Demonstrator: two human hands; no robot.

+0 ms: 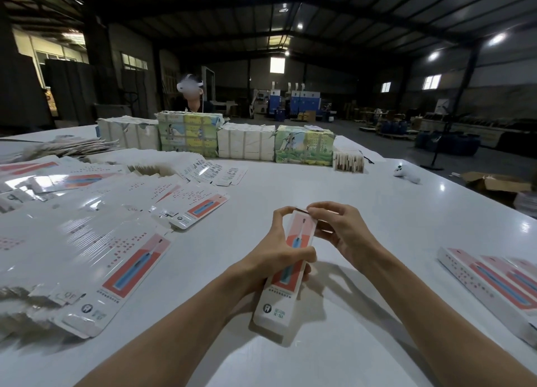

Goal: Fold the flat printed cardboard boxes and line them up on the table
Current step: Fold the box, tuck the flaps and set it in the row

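Left hand (279, 253) gripping folded box (286, 273), right hand (340, 229) pinching its top flap

Quantities in view: one part-formed box (279, 299), held in two hands, the left hand (279, 250) and the right hand (340, 227). Finished boxes (488, 285) at right: three visible, the row cut by the frame edge. Flat blanks (130, 264): too many to count. Wrapped bundles: two white bundles (128, 134) and two printed bundles (189, 134). One small card stack (348, 161). One white controller (406, 173). One person (191, 96) opposite.
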